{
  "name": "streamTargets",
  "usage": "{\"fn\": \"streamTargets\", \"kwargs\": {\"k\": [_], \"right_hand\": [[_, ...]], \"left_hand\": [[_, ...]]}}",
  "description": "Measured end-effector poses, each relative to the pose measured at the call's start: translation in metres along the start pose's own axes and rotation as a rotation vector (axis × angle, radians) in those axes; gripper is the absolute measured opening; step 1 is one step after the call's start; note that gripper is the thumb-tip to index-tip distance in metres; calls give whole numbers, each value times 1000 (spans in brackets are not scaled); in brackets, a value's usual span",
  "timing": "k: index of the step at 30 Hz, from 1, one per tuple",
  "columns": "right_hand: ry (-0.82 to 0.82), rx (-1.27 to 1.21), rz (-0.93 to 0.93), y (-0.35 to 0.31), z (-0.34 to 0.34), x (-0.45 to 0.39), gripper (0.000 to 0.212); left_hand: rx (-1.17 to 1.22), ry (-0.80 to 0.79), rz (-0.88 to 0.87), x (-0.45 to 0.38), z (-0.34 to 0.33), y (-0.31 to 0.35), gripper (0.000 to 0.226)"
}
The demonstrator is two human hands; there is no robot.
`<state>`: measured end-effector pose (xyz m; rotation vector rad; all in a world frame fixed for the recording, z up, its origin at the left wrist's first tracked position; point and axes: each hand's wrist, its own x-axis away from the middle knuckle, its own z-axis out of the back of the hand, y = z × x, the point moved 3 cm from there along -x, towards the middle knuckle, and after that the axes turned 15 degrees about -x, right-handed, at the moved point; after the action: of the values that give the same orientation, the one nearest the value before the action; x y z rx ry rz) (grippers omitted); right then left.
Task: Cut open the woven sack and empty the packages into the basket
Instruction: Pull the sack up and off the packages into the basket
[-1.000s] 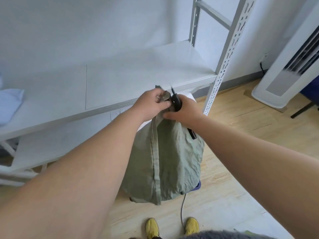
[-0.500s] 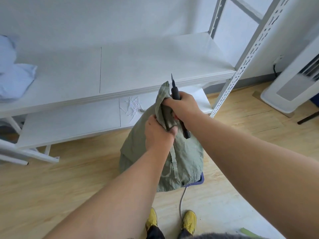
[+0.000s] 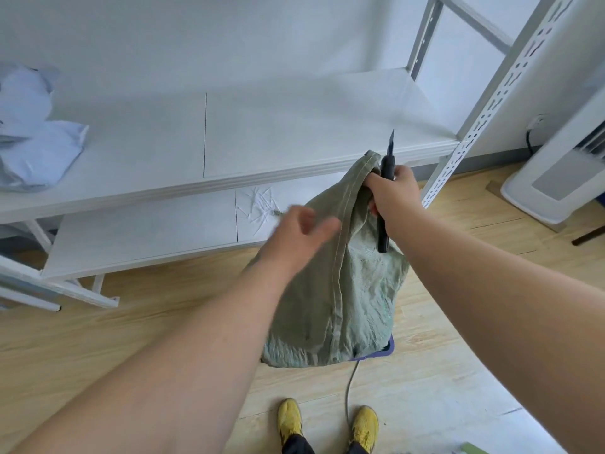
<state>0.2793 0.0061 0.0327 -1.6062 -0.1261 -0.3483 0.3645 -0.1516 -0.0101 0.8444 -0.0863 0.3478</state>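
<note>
- The green woven sack [image 3: 340, 283] stands upright on the wooden floor in front of the white shelving unit [image 3: 294, 139], its bottom sitting over a blue basket [image 3: 388, 350] of which only one corner shows.
- Our right hand [image 3: 394, 194] pinches the sack's top hem and, in the same grasp, holds a black utility knife [image 3: 384, 191], blade pointing up beside the hem.
- Our left hand [image 3: 302, 234] is blurred just left of the sack's seam, fingers loosely spread, holding nothing.
- Risk: with knife and hem sharing one grasp, we judge that the exposed blade could nick the left hand if it reaches for the hem.
- Risk: the sack hangs from one pinch; should the hem slip, it would slump and could spill beside the basket.
- Contents: the sack bulges low, but no packages are visible; we cannot tell whether it is cut.
- The basket's interior is hidden under the sack.
</note>
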Motion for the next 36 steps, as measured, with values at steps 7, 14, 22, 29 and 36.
{"fn": "streamTargets", "kwargs": {"k": [7,14,22,29,36], "right_hand": [[-88,-22,0,9,-11,10,31],[-291,207,132,4,-12,15,44],[-205,270,95,9,-17,6,36],[43,-63,-49,9,-20,-9,17],[142,-27,216,-4,-10,-15,12]], "left_hand": [[-269,-12,328,5,-38,-35,21],[-78,275,47,-33,35,14,15],[215,-145,34,-28,30,15,43],[-574,-87,335,11,-16,-63,31],[-369,486,323,-23,70,-46,26]]}}
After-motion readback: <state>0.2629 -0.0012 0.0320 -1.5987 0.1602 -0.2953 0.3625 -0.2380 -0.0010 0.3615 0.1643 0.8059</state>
